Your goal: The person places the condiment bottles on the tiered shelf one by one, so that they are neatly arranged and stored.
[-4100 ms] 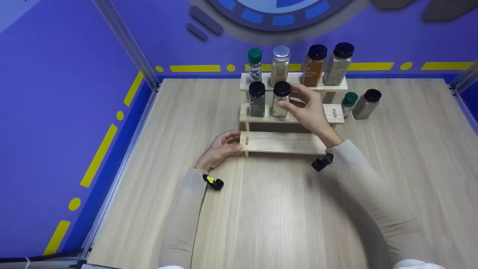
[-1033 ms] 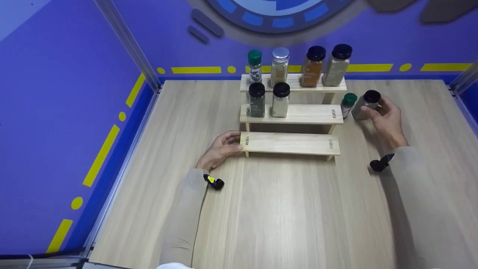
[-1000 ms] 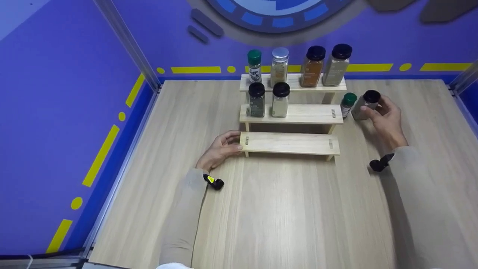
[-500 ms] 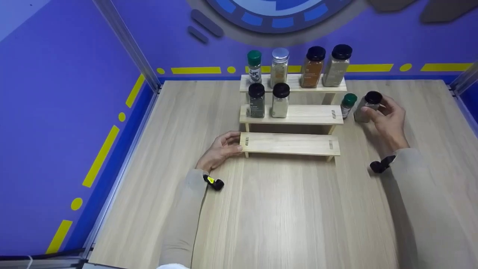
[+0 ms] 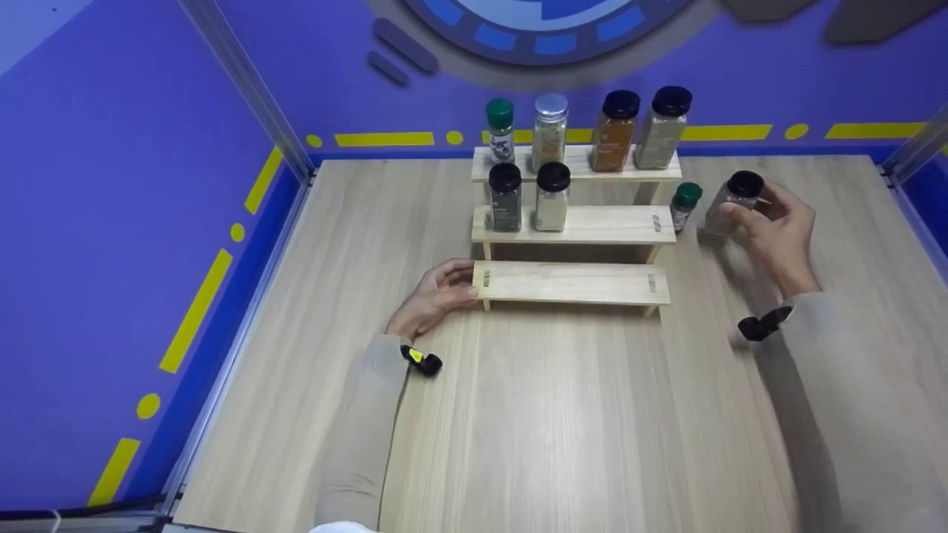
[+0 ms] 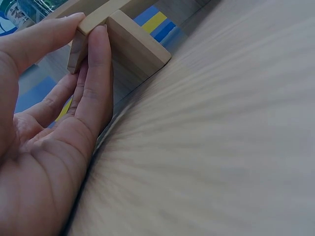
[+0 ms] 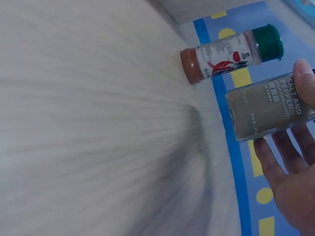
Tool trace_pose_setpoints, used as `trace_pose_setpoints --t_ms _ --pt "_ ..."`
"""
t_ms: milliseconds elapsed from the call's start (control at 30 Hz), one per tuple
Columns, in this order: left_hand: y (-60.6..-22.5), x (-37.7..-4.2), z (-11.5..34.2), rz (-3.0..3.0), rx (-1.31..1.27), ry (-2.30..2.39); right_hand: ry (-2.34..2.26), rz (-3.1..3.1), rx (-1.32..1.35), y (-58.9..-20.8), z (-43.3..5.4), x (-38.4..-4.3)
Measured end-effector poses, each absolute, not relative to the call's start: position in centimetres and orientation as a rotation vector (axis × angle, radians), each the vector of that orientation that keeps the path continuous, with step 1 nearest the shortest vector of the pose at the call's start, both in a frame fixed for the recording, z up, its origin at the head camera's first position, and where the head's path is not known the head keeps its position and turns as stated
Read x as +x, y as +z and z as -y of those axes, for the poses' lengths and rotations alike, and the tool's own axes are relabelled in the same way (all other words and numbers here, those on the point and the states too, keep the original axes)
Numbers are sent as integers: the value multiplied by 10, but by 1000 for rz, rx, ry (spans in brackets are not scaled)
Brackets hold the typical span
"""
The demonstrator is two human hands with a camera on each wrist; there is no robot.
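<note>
My right hand point(image 5: 781, 229) holds a black-lidded spice jar point(image 5: 728, 203) between thumb and fingers, right of the rack. In the right wrist view the jar's label point(image 7: 287, 101) reads "SALT AND PEPPER", and its base is up off the table. Just left of it stands a green-capped spice jar point(image 7: 224, 56) with a red chili on its label. At the lowest step of the wooden three-step rack point(image 5: 570, 283), my left hand point(image 5: 432, 296) pinches the left end of the board point(image 6: 96, 22) between thumb and fingers.
Two black-lidded jars, one dark point(image 5: 506, 200) and one pale point(image 5: 552, 198), stand on the middle step's left half. The top step bears several jars, among them a silver-lidded jar point(image 5: 550, 133) and an orange-brown jar point(image 5: 615, 133). A blue wall point(image 5: 740, 89) rises behind the rack.
My right hand has let go of the pale jar on the middle step, moved right, gripped the salt and pepper jar and lifted it. My left hand has stayed on the rack.
</note>
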State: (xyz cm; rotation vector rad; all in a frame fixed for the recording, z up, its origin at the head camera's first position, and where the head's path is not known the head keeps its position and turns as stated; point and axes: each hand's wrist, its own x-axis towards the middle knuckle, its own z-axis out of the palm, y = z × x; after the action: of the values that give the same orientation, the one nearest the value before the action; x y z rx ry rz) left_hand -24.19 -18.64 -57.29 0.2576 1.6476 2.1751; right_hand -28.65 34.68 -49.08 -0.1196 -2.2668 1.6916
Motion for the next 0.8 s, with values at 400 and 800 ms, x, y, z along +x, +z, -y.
trace_pose_setpoints --t_ms 400,800 --pt "-574 -242 186 -1636 255 2181 1698 2101 -72 -479 -346 -289" --pt "-573 -242 186 -1639 257 2180 1725 1959 41 -451 -325 -276"
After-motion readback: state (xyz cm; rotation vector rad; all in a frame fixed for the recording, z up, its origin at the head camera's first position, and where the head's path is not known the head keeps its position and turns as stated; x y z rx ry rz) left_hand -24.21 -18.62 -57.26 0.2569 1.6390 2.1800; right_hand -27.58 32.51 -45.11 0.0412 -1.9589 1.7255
